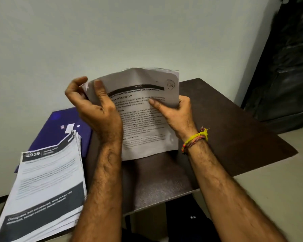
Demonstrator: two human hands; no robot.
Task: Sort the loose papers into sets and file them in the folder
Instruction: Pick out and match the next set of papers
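Observation:
I hold a thin set of printed papers [143,116] upright above the dark table [225,119]. My left hand [94,109] grips the set's upper left edge, thumb on the front page and fingers curled behind. At the right edge, my right hand [175,110] grips the sheets with its thumb pressed on the text. The front page has a black header bar and a circled handwritten mark in its top right corner. A thick stack of printed sheets [47,189] lies on the table's left, partly over a blue folder [59,130].
A pale wall stands right behind the table. Dark plastic-wrapped bulk [287,67] fills the far right. The table's right half is bare dark surface, with light floor [278,180] beyond its edge. A thread bracelet [196,138] circles my right wrist.

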